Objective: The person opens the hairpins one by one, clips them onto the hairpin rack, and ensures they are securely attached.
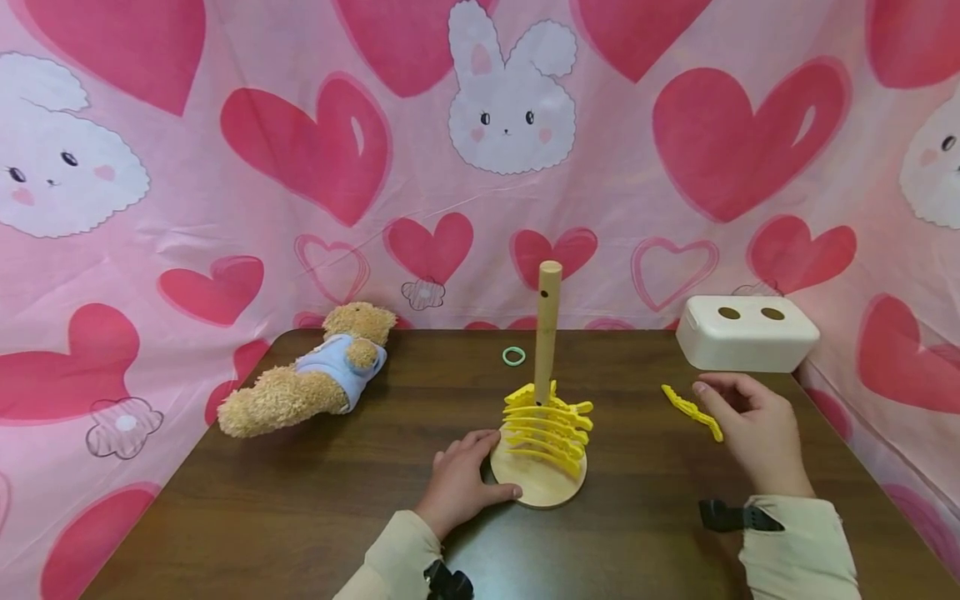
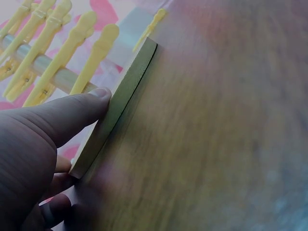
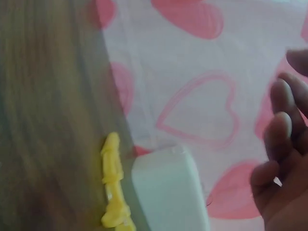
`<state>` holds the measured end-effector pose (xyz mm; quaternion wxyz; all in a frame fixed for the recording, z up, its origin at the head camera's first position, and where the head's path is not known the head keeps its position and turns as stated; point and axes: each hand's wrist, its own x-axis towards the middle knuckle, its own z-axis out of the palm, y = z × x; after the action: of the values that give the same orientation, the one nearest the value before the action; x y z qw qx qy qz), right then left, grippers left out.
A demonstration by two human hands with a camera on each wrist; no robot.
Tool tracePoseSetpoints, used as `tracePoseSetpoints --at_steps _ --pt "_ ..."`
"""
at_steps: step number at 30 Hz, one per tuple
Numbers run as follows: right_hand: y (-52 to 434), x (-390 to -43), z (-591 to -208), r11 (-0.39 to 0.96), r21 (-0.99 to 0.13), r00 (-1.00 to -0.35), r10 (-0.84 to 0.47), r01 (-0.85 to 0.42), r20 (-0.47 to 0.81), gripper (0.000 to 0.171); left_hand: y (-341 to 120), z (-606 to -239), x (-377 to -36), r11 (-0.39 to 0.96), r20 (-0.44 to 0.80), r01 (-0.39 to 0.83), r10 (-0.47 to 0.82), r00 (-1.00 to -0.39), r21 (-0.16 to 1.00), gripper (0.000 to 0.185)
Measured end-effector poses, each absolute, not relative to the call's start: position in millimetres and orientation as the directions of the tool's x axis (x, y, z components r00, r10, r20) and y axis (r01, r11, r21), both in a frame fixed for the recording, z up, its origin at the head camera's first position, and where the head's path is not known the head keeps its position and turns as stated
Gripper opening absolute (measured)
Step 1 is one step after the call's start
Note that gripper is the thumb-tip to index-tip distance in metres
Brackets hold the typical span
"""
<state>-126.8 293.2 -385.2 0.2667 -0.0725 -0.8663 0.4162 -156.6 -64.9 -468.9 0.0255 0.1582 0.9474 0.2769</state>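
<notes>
A round wooden stand [image 1: 538, 493] with an upright post stands on the table. Several curved yellow plastic pieces [image 1: 551, 433] with knobbed ends are stacked around the lower post. My left hand [image 1: 467, 483] holds the edge of the stand's base, and in the left wrist view its thumb [image 2: 79, 113] presses that edge. On the right, my right hand [image 1: 757, 429] hovers beside a loose yellow plastic piece [image 1: 692, 412] lying on the table. The right wrist view shows these fingers [image 3: 284, 139] apart with nothing between them, and the yellow piece [image 3: 114, 185] away from them.
A teddy bear [image 1: 318, 375] in a blue top lies at the left of the table [image 1: 300, 517]. Behind the stand lies a small green ring [image 1: 513, 357]. At the back right corner sits a white box [image 1: 742, 342] with two round holes, before a pink heart-patterned cloth [image 1: 465, 192].
</notes>
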Motion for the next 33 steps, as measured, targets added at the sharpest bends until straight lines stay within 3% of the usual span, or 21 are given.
tracePoseSetpoints --at_steps 5,10,20,27,33 --pt "299 -132 -396 0.572 -0.82 -0.78 0.506 -0.016 0.368 0.029 -65 -469 -157 0.799 0.044 0.288 0.313 -0.949 0.528 0.092" --pt "311 -137 -408 0.548 -0.835 -0.756 0.568 0.053 0.325 0.035 -66 -468 -157 0.797 0.044 0.288 0.313 -0.949 0.531 0.091" --pt "332 -142 -427 0.658 -0.737 -0.846 0.474 0.155 0.245 0.048 -66 -469 -157 0.789 0.054 0.3 0.323 -0.945 0.536 0.091" --pt "348 -141 -441 0.698 -0.696 -0.875 0.43 0.165 0.224 0.045 -66 -469 -156 0.786 0.057 0.306 0.328 -0.943 0.537 0.09" --pt "357 -143 -449 0.701 -0.691 -0.907 0.39 0.18 0.16 0.055 -66 -469 -156 0.784 0.062 0.303 0.322 -0.945 0.541 0.091"
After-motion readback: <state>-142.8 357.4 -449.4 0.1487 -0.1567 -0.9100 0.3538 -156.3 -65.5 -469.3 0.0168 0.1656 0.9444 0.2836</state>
